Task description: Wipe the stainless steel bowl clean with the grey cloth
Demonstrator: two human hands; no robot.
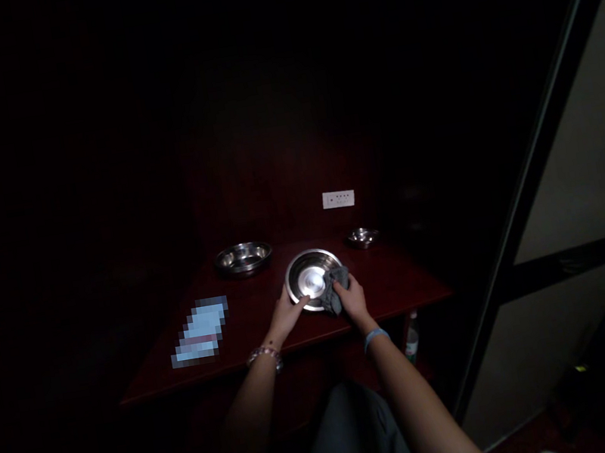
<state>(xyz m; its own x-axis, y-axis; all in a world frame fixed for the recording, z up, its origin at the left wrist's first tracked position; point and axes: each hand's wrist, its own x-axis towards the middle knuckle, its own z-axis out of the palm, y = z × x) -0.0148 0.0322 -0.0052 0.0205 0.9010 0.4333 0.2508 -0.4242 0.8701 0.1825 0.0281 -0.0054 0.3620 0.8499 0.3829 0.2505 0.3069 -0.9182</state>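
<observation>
A shiny steel bowl (300, 266) is held tilted toward me over the front part of a dark red table (403, 279). My left hand (287, 315) grips its left rim, thumb over the inner edge and fingers behind. On the right side, my right hand (351, 295) is closed on a grey cloth (330, 300), which is pressed against the bowl's lower right rim and inside. The fingers behind the bowl are hidden.
A larger steel bowl (245, 268) stands at the back left, a small steel bowl (363, 238) at the back right. A blurred-out bluish rectangle (201, 333) lies at the left. A white socket panel (338, 199) is on the wall. Below the table edge stands a bottle (412, 339).
</observation>
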